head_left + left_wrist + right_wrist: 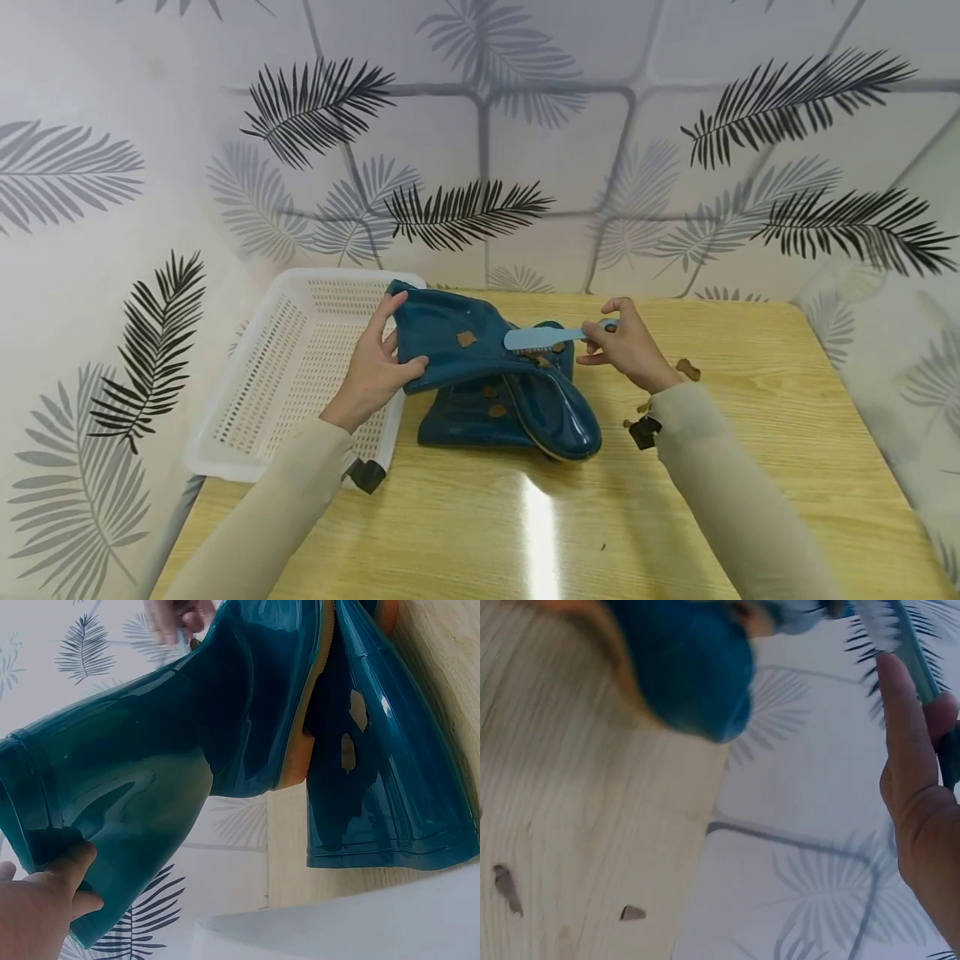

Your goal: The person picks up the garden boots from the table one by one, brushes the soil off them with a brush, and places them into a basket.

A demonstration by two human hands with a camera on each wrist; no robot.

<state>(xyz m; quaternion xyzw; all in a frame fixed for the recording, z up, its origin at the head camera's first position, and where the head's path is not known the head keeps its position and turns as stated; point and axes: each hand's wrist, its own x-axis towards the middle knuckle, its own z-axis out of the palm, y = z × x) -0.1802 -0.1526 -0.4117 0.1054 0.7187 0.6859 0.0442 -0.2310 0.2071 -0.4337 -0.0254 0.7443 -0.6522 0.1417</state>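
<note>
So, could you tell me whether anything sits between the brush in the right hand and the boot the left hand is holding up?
Nothing visible does. The right hand holds the brush with its head directly over the upper boot, which the left hand grips at the shaft opening.

The left hand grips the top of a blue boot lying over a second boot on the table. The right hand holds a brush to the upper boot. A white basket sits at the left.

Two blue boots, one brush, one white basket.
</note>
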